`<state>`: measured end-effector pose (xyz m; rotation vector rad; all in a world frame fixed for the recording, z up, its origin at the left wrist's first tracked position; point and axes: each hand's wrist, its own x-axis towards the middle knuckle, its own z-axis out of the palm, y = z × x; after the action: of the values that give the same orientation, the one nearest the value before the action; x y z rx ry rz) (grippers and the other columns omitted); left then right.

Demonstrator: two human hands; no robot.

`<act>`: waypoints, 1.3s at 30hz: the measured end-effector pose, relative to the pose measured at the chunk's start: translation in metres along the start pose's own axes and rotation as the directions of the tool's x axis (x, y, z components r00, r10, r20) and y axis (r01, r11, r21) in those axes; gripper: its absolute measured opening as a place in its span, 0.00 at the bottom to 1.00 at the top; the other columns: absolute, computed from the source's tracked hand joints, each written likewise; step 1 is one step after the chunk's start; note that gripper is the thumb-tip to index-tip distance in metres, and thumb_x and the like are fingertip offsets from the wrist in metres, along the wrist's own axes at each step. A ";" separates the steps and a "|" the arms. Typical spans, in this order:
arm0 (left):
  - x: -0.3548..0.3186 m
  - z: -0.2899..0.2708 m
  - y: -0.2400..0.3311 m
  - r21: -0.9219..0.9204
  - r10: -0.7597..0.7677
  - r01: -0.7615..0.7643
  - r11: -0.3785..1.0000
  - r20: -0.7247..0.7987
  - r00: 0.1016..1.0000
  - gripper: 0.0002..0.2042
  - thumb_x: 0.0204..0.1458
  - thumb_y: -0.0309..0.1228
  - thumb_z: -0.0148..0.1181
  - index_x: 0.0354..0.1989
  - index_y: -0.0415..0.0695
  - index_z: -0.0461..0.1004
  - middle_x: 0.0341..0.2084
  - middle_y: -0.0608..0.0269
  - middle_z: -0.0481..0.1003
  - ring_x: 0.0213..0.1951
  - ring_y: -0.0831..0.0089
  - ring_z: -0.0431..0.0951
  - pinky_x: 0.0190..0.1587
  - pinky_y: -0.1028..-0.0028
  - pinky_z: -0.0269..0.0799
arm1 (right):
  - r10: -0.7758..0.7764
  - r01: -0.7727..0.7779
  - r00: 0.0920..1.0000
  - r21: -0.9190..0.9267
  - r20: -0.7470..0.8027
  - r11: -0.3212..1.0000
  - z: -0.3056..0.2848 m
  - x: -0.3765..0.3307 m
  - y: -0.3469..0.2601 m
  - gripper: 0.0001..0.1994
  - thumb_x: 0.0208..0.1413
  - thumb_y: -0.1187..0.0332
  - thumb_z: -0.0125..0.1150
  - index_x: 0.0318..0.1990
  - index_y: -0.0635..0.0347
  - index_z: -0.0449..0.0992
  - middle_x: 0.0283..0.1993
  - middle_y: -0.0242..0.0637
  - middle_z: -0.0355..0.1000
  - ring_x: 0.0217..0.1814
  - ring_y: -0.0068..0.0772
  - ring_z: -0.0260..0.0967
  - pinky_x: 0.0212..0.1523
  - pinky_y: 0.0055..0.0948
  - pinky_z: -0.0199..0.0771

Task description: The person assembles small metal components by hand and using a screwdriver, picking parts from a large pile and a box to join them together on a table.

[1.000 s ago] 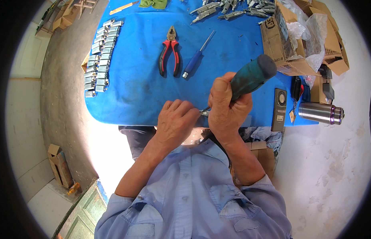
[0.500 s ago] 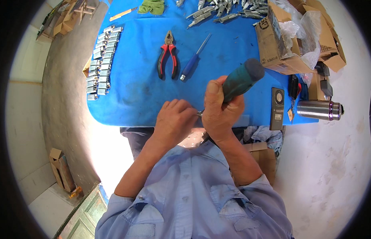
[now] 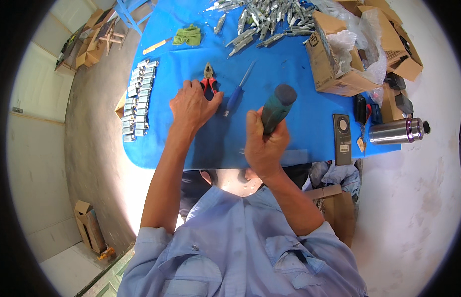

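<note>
My left hand (image 3: 194, 105) is closed over the handles of the red-and-black pliers (image 3: 208, 73); their jaws point away from me and most of the handles are hidden under the palm. Just right of them lies a blue-handled screwdriver (image 3: 234, 100), its shaft pointing to the far side. My right hand (image 3: 265, 144) grips a thick dark-green tool (image 3: 276, 115) with a grey end cap, held up over the table's near edge. The lower end of this tool is hidden by my fingers, so I cannot make out its kind.
Small metal parts (image 3: 142, 99) stand in two columns at left. Beyond are a wooden-coloured strip (image 3: 157, 46), a green cloth (image 3: 187, 35) and a heap of metal pieces (image 3: 270, 20). Cardboard boxes (image 3: 334, 74), a phone-like slab (image 3: 342, 138) and a steel flask (image 3: 396, 131) sit at right.
My left hand has gone from beside my right hand, at the near edge, forward and left onto the pliers. The green tool has swung to a steeper tilt and shifted slightly left.
</note>
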<state>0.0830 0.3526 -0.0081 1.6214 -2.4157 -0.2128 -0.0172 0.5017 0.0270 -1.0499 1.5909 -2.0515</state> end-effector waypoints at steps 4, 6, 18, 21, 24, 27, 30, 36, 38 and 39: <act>0.010 0.003 0.003 -0.012 -0.037 0.038 0.999 0.115 0.993 0.28 0.47 0.56 0.61 0.40 0.38 0.77 0.40 0.48 0.76 0.44 0.52 0.80 0.42 0.56 0.76 | 0.016 -0.016 1.000 0.028 0.001 0.999 -0.004 -0.003 -0.001 0.05 0.62 0.73 0.62 0.38 0.60 0.70 0.28 0.22 0.66 0.28 0.10 0.59 0.27 0.18 0.61; 0.004 0.000 0.008 0.039 0.042 -0.046 0.998 0.088 0.995 0.27 0.47 0.54 0.61 0.39 0.38 0.77 0.40 0.47 0.76 0.43 0.51 0.80 0.42 0.57 0.76 | 0.002 -0.002 1.000 0.061 0.003 0.998 -0.005 -0.004 0.004 0.06 0.62 0.72 0.63 0.39 0.61 0.71 0.27 0.23 0.67 0.27 0.10 0.61 0.26 0.19 0.63; -0.009 -0.032 -0.008 -0.362 0.034 -0.060 0.930 -0.078 0.996 0.13 0.52 0.33 0.59 0.38 0.34 0.75 0.33 0.39 0.77 0.36 0.46 0.80 0.40 0.56 0.75 | 0.000 0.001 1.000 0.050 -0.030 0.999 -0.008 0.001 0.001 0.11 0.61 0.68 0.66 0.34 0.61 0.69 0.22 0.31 0.70 0.24 0.14 0.65 0.22 0.24 0.66; -0.009 -0.035 -0.015 -0.335 0.166 -0.220 0.916 -0.184 0.969 0.07 0.56 0.27 0.55 0.37 0.36 0.74 0.32 0.41 0.77 0.35 0.47 0.79 0.38 0.56 0.75 | -0.050 0.052 0.998 0.047 -0.039 0.998 -0.005 -0.004 0.006 0.12 0.61 0.68 0.66 0.34 0.61 0.68 0.21 0.31 0.69 0.24 0.14 0.65 0.22 0.24 0.65; -0.009 -0.011 -0.041 -0.230 0.242 -0.306 0.924 -0.267 0.933 0.07 0.61 0.30 0.56 0.37 0.38 0.74 0.31 0.45 0.78 0.33 0.48 0.79 0.36 0.57 0.74 | -0.059 0.061 0.998 0.069 -0.035 0.996 -0.005 0.001 0.005 0.12 0.62 0.68 0.66 0.34 0.61 0.67 0.20 0.32 0.69 0.23 0.14 0.65 0.22 0.24 0.65; -0.030 -0.016 -0.043 -0.289 0.071 -0.107 0.951 -0.133 0.989 0.13 0.63 0.37 0.57 0.41 0.38 0.75 0.33 0.46 0.77 0.34 0.49 0.79 0.38 0.57 0.75 | -0.048 0.050 0.999 0.076 -0.023 0.996 -0.008 -0.003 0.005 0.11 0.62 0.68 0.65 0.35 0.62 0.67 0.21 0.32 0.69 0.23 0.14 0.65 0.22 0.23 0.66; -0.044 -0.009 -0.048 -0.245 0.103 -0.160 0.956 -0.230 0.968 0.15 0.63 0.38 0.56 0.48 0.38 0.74 0.40 0.46 0.76 0.36 0.49 0.79 0.40 0.58 0.76 | -0.081 0.082 0.997 0.081 -0.013 0.993 -0.006 -0.004 0.001 0.11 0.62 0.69 0.65 0.35 0.62 0.67 0.21 0.32 0.70 0.24 0.14 0.65 0.22 0.23 0.66; -0.068 -0.004 -0.056 -0.052 0.256 -0.264 0.963 -0.129 0.958 0.28 0.50 0.43 0.68 0.55 0.37 0.71 0.43 0.46 0.74 0.44 0.47 0.77 0.48 0.56 0.74 | -0.064 0.065 0.998 0.080 -0.016 0.995 -0.005 -0.006 -0.001 0.11 0.61 0.71 0.65 0.35 0.62 0.67 0.22 0.31 0.70 0.24 0.14 0.65 0.22 0.23 0.66; -0.062 -0.008 -0.057 -0.006 0.237 -0.237 0.971 -0.027 0.971 0.26 0.53 0.40 0.64 0.56 0.36 0.70 0.42 0.45 0.74 0.45 0.49 0.77 0.45 0.53 0.74 | -0.099 0.100 0.995 0.067 -0.025 0.993 -0.003 -0.004 0.003 0.11 0.61 0.70 0.66 0.35 0.61 0.67 0.22 0.32 0.70 0.24 0.14 0.65 0.22 0.23 0.66; -0.061 -0.013 -0.056 -0.027 0.233 -0.234 0.972 -0.042 0.972 0.25 0.53 0.38 0.63 0.55 0.36 0.70 0.41 0.45 0.74 0.42 0.49 0.77 0.44 0.54 0.74 | -0.094 0.095 0.995 0.059 -0.024 0.994 -0.002 -0.004 0.004 0.11 0.61 0.70 0.66 0.34 0.61 0.67 0.22 0.32 0.70 0.24 0.14 0.65 0.22 0.23 0.66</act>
<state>0.1582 0.3880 -0.0155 1.3001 -2.5326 -0.1763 -0.0167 0.5047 0.0221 -1.1048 1.5061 -2.1648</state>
